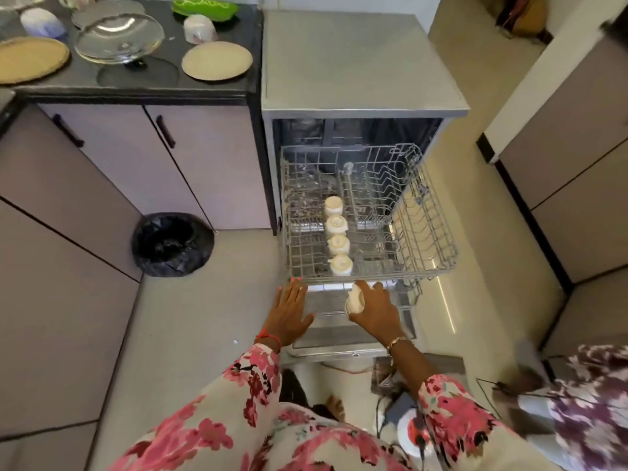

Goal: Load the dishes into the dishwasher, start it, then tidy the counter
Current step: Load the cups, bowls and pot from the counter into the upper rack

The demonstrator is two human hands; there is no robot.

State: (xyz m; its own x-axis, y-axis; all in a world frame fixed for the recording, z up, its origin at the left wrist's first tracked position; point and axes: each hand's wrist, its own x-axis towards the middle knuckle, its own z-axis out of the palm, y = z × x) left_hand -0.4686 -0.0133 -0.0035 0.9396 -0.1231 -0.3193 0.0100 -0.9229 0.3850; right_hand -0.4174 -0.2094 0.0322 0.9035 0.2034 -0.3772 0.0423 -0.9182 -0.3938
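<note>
while the right hand (373, 312) grips a white cup (354, 300) near the rack (436, 229), left hand (290, 314) spread flat by its corner

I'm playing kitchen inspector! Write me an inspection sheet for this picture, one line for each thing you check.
Surface: dark counter carries dishes; dishwasher top is grey metal.
Job's things: upper rack pulled out, four white cups in a row inside; pale plate, tan plate, glass lids and white bowl wait on the counter.
Clutter: green tray at the counter's back.
Hands: left hand flat, fingertips at the rack's front edge; right hand holds a fifth cup just in front of the rack.
Cables: dark cable on the floor near the person's feet.
Surroundings: bin with black bag beside the cupboards.
</note>
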